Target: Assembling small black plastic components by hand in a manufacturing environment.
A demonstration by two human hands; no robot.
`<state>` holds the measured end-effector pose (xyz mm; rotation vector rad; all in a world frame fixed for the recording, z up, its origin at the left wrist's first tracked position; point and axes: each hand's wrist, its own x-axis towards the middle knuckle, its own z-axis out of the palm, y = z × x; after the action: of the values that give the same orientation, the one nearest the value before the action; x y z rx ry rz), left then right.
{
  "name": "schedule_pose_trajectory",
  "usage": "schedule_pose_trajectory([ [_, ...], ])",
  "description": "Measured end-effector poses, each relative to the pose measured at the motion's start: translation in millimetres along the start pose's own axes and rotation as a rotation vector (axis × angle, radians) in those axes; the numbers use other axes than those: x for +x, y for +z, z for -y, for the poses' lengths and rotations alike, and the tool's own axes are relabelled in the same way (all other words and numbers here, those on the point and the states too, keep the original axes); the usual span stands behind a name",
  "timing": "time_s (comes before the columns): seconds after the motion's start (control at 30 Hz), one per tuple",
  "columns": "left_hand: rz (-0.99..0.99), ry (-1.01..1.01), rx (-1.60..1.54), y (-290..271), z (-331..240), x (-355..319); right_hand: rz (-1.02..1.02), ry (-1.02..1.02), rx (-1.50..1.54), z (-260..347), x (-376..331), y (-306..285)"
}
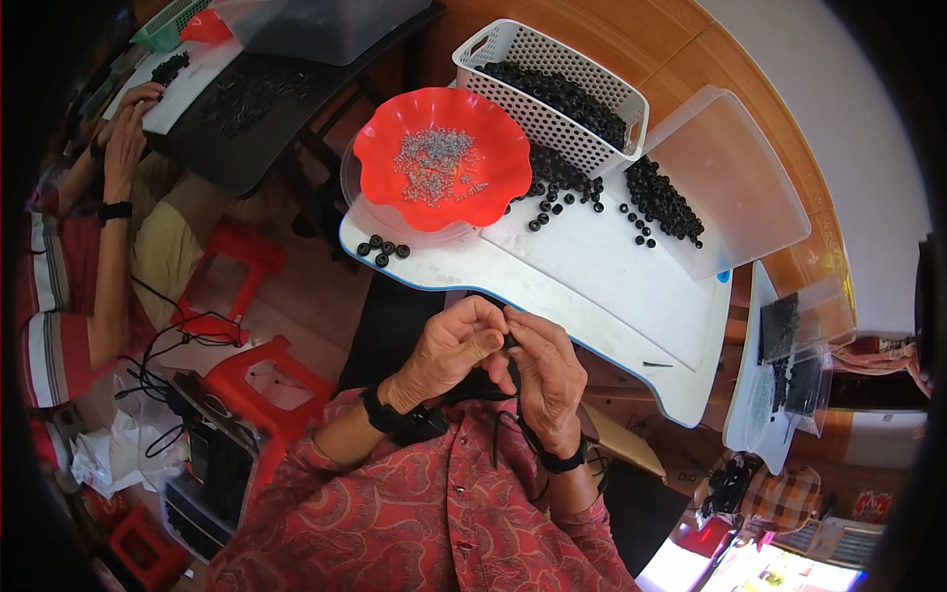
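Just off the near edge of the white table (592, 301), my two hands meet in front of my chest. My right hand (548, 375) pinches a small black piece (509, 339), mostly covered by the fingers. The thumb and forefinger of my left hand (446, 353) are closed right beside it; whatever they grip is too small to make out. Beyond my hands stands a red wavy-rimmed bowl (380, 163) with many tiny clear pieces (434, 163) in it. Several round black parts with center holes (383, 251) lie near the table edge, left of my hands.
A white perforated basket (552, 113) of black parts stands at the back, with more heaped beside it. A translucent bin (735, 183) lies tipped at the right, black parts (663, 202) at its mouth. Left, another person's hands (128, 123) work at a dark table (237, 148); red stools (271, 390) stand nearby.
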<state>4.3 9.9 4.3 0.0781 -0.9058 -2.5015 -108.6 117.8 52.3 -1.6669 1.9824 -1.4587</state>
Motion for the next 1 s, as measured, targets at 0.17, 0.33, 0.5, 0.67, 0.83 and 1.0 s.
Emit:
schedule_pose_trajectory([
  [0.17, -0.023, -0.036, -0.071, 3.5, -0.6, -0.3, -0.022, -0.025, -0.045, -0.2, -0.1, -0.4],
  [0.33, -0.019, 0.064, -0.005, 2.8, 2.8, 1.0, -0.124, 0.047, 0.090, -1.8, -1.9, 6.0],
  [0.5, 0.020, 0.070, 0.148, -0.5, -1.1, -2.0, -0.156, 0.097, 0.249, -0.7, -7.8, 8.7],
  [0.67, -0.014, 0.032, 0.188, 5.2, -5.1, -4.6, -0.040, 0.460, 0.672, 18.7, -11.0, 7.0],
  [0.83, -0.037, 0.014, 0.199, 8.5, -8.2, -5.9, -0.023, 0.307, 0.448, 9.7, -14.1, 12.0],
  [1.0, -0.035, 0.008, 0.064, 4.4, -3.9, -7.9, -0.061, 0.341, 0.552, 13.0, -11.7, 15.6],
])
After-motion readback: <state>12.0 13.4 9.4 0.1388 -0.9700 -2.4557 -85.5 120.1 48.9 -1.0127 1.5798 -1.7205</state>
